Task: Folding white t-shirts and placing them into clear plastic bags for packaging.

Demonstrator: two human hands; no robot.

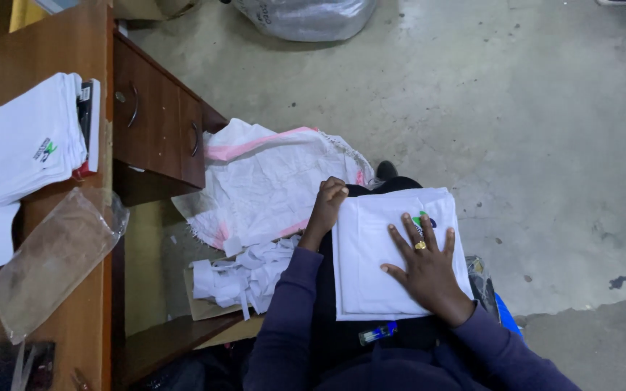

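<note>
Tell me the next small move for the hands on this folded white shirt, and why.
Probably slide the right hand outward to smooth the folded white shirt on the lap. That hand lies flat with fingers spread on it, while the left hand grips its upper left edge. An empty clear bag lies on the wooden desk.

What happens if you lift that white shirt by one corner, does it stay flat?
Probably not. The folded shirt is soft cloth, so it would likely droop and unfold. It looks light. The right hand presses it flat, and the left hand grips its edge.
</note>
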